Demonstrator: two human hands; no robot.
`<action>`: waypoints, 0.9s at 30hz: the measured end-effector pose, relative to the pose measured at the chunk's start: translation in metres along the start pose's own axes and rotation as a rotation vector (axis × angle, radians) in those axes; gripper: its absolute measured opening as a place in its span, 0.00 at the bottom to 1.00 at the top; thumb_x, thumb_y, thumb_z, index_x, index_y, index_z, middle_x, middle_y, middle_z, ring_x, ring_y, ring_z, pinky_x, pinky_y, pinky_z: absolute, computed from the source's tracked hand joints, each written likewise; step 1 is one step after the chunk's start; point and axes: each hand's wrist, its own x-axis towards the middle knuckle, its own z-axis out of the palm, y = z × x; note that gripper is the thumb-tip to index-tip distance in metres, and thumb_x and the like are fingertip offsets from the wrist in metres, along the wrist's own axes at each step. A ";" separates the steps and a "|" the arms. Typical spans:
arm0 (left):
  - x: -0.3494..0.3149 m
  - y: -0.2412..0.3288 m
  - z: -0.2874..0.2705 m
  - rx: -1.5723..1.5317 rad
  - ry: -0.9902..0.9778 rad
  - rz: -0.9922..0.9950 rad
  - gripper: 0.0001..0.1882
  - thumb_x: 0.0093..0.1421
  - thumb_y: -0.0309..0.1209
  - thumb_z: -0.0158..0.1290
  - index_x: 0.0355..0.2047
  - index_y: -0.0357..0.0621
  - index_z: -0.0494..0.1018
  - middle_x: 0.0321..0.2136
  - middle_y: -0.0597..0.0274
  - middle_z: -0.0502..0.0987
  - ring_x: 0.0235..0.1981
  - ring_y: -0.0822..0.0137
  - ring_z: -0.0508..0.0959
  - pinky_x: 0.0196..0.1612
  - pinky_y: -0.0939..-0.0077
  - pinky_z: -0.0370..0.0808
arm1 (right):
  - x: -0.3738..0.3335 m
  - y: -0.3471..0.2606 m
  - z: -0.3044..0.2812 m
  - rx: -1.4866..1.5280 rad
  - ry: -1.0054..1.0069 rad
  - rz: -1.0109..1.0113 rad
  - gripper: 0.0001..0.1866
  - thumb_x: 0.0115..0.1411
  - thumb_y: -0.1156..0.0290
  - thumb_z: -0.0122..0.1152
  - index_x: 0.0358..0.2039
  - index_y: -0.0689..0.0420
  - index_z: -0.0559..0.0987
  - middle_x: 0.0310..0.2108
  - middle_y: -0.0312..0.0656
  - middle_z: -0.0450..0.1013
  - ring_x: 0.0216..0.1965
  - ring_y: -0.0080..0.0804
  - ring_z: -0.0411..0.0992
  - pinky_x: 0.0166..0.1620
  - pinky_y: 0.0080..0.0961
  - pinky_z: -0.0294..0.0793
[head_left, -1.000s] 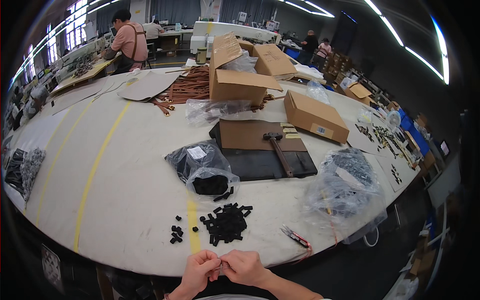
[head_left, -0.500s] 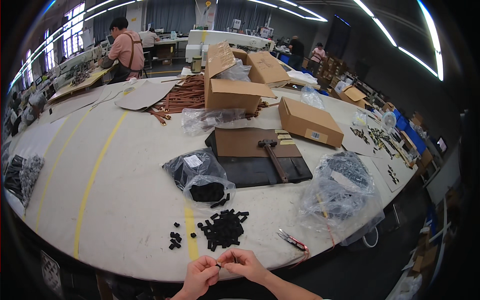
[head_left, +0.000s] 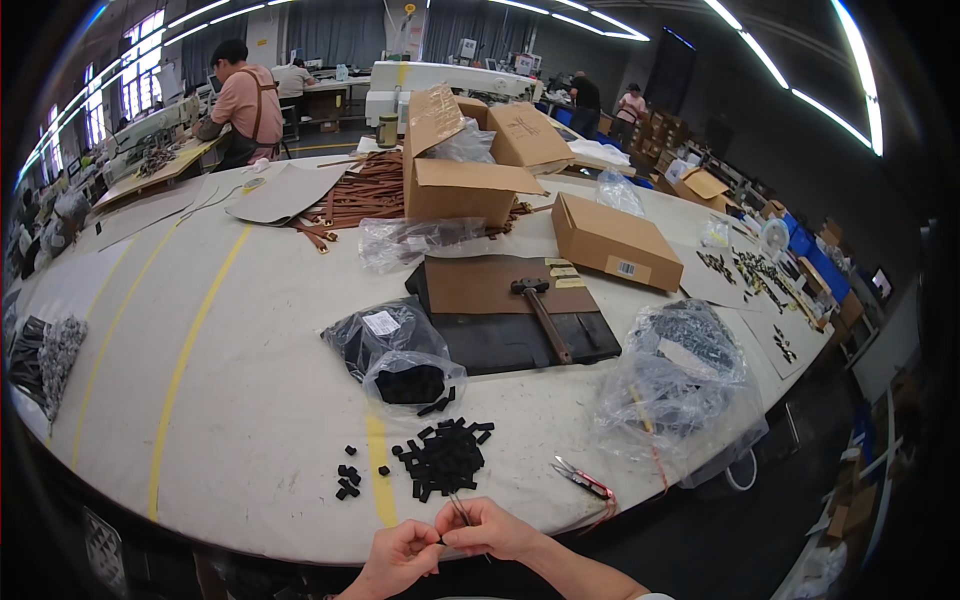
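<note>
At the front edge of the table my two hands meet with their fingertips together. My left hand (head_left: 398, 556) is closed in a pinch on a small black piece (head_left: 441, 542), mostly hidden by the fingers. In my right hand (head_left: 492, 530), also closed, is a pair of thin metal tweezers (head_left: 459, 508), slanting out past the fingers; its fingertips touch the black piece too. Just beyond lies a heap of short black fabric pieces (head_left: 443, 460), with several loose ones (head_left: 347, 481) to its left. Behind the heap, a clear bag (head_left: 412, 383) holds more of them.
Red-handled thread snips (head_left: 584, 478) lie to the right, near a large clear plastic bag (head_left: 672, 375). A hammer (head_left: 543, 320) rests on a dark slab (head_left: 480, 345). Farther back are cardboard boxes (head_left: 617, 240) and brown leather straps (head_left: 365, 190). A person (head_left: 245, 105) works at the far left.
The tweezers in my right hand have turned and now show above and below the fingers. Both hands stay together, slightly shifted. The pieces on the table look the same.
</note>
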 end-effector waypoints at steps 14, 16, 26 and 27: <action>0.002 0.014 0.002 0.330 0.054 0.312 0.03 0.45 0.17 0.48 0.22 0.37 0.67 0.14 0.69 0.67 0.15 0.83 0.63 0.17 0.88 0.61 | -0.002 0.002 -0.002 -0.185 -0.133 -0.148 0.06 0.47 0.74 0.56 0.23 0.58 0.69 0.18 0.29 0.62 0.18 0.12 0.59 0.21 0.09 0.57; 0.003 0.015 0.003 0.374 0.077 0.370 0.03 0.45 0.17 0.48 0.21 0.37 0.67 0.14 0.68 0.67 0.15 0.82 0.63 0.17 0.87 0.61 | -0.002 0.001 -0.002 -0.205 -0.137 -0.161 0.06 0.47 0.73 0.56 0.23 0.58 0.69 0.18 0.29 0.62 0.18 0.12 0.59 0.21 0.09 0.58; 0.008 0.019 0.006 0.495 0.053 0.382 0.04 0.43 0.17 0.48 0.21 0.37 0.66 0.14 0.61 0.67 0.14 0.75 0.66 0.17 0.82 0.62 | -0.005 -0.001 0.003 -0.314 -0.008 -0.161 0.06 0.46 0.74 0.55 0.19 0.58 0.67 0.15 0.27 0.60 0.18 0.11 0.58 0.20 0.10 0.54; 0.007 0.021 0.007 0.530 0.064 0.389 0.05 0.43 0.17 0.48 0.21 0.37 0.65 0.13 0.59 0.67 0.13 0.72 0.66 0.17 0.81 0.63 | -0.005 -0.001 0.004 -0.353 0.031 -0.178 0.07 0.45 0.74 0.55 0.18 0.58 0.67 0.14 0.27 0.59 0.17 0.11 0.57 0.20 0.11 0.53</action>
